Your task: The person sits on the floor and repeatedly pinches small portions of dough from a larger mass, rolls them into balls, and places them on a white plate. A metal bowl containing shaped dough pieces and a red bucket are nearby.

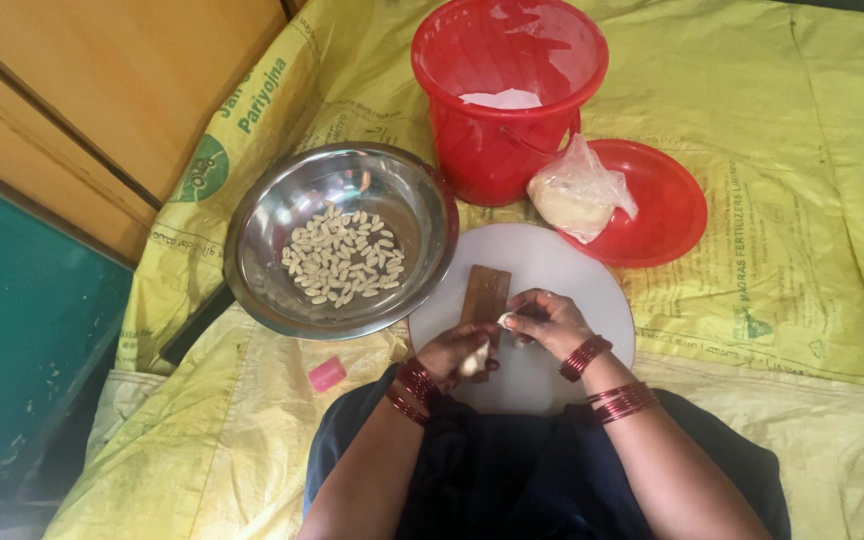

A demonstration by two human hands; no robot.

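Observation:
My left hand (457, 352) grips a lump of pale dough (474, 361) over the near edge of a round white board (552, 262). My right hand (544, 320) pinches a small piece of dough (505, 319) at its fingertips, just beside the left hand. A small ridged wooden board (485, 292) lies on the white board, right behind both hands. Red bangles circle both wrists. To the left sits a steel bowl (262, 222) holding several small pale shaped dough pieces (344, 256).
A red bucket (502, 150) with white flour stands at the back. A red plate (672, 205) to its right carries a plastic bag of dough (577, 190). A small pink object (327, 374) lies by my left knee. Yellow woven sacks (802, 150) cover the floor; wooden and green panels stand left.

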